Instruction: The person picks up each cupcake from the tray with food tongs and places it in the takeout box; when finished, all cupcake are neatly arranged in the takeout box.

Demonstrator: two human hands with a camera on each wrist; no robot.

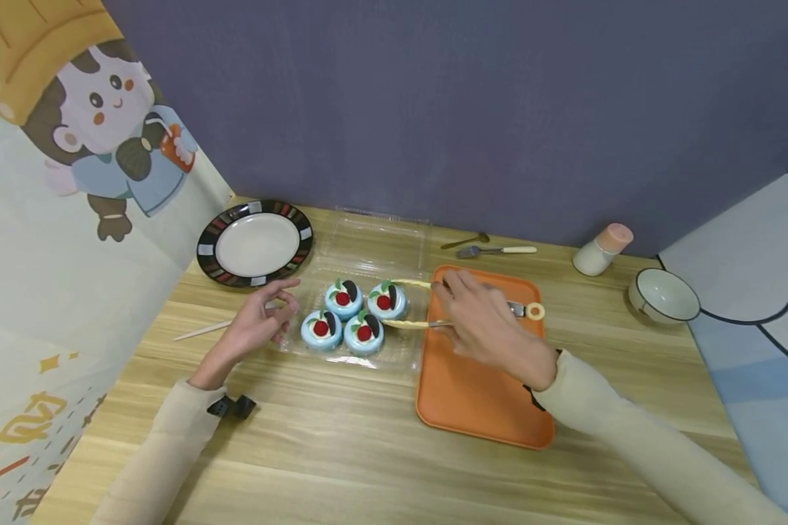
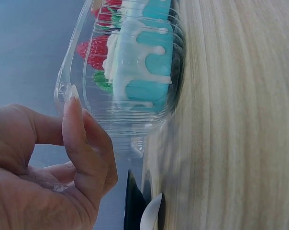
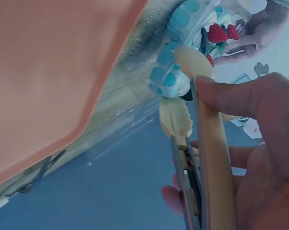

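My right hand (image 1: 482,321) grips a pair of tongs (image 3: 214,163) with cream-coloured tips, held above the orange tray (image 1: 479,397). The tongs' arms are spread, their tips reaching on either side of the back right toy cupcake (image 1: 387,300); whether they touch it I cannot tell. Several such light-blue cupcakes, topped with red berries, sit in an opened clear plastic box (image 1: 394,357). At the box's left side is my left hand (image 1: 259,321), fingers loosely bent. One fingertip lies against the box rim (image 2: 63,88) in the left wrist view.
A dark-rimmed plate (image 1: 257,244) stands at the back left, with a pale stick (image 1: 200,332) below it. Behind the tray lie a small spoon (image 1: 466,240) and a fork (image 1: 495,251). A pink-capped shaker (image 1: 602,249) and a bowl (image 1: 665,295) stand at right. Walls border the table.
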